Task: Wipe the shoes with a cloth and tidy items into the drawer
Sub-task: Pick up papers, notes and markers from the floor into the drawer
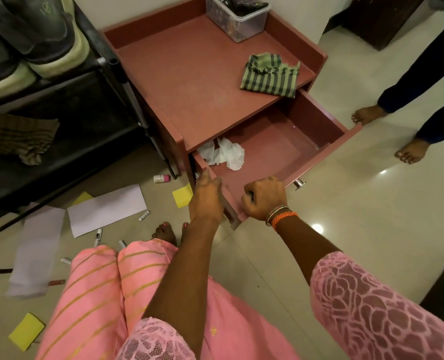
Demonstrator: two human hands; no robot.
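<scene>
Both hands grip the front edge of an open drawer (280, 141) at centre frame: left hand (206, 196), right hand (263, 198) (fingers curled over it). Inside lies crumpled tissue (224, 153). Above, a striped cloth (269, 74); shoes (33, 35) upper left.

Pink lace sleeves (371, 307), striped pink trousers (91, 294), orange bangles (280, 216)
</scene>
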